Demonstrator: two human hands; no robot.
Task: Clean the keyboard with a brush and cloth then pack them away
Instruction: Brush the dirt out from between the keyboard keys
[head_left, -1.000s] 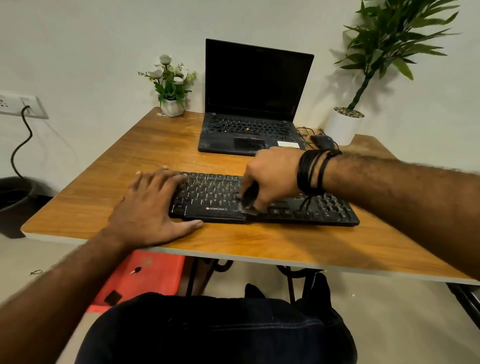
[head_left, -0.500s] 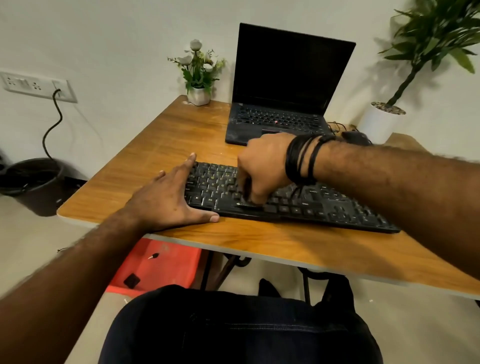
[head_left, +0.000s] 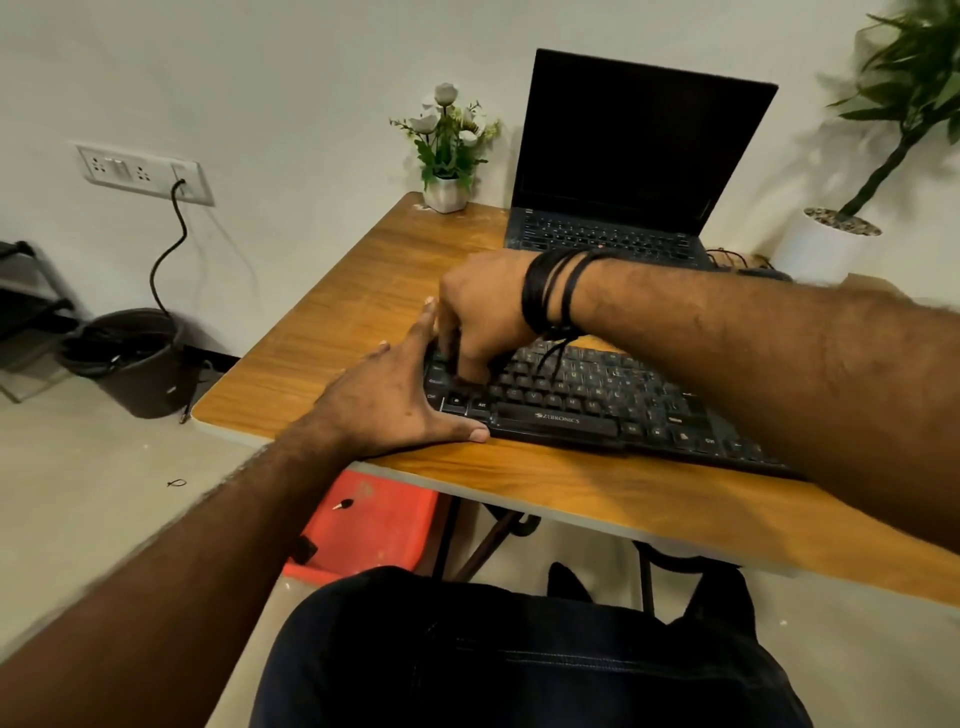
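head view: the keyboard (head_left: 597, 405) is seen lying on the table (head_left: 363, 291), near the near edge, with a closed-screen-dark laptop (head_left: 623, 156) set behind it on the far side. the left hand (head_left: 384, 400) is laid flat with straight, spread fingers against the keyboard's left end, the thumb along its near edge, so the board is braced. the right hand (head_left: 478, 317) is held over the left-most keys with fingers curled downward; a dark thing seems to be pinched there, judged to be the brush, but it is mostly hidden by the fingers and blurred, so it cannot be told for certain. no cloth is seen.

the brushing step is judged to be under way at the left end. if too much force is put on the keys, a keycap could be lifted or the keyboard pushed toward the table's near edge; if the bracing hand is eased, the board could be slid right. dust could also be swept onto the laptop.
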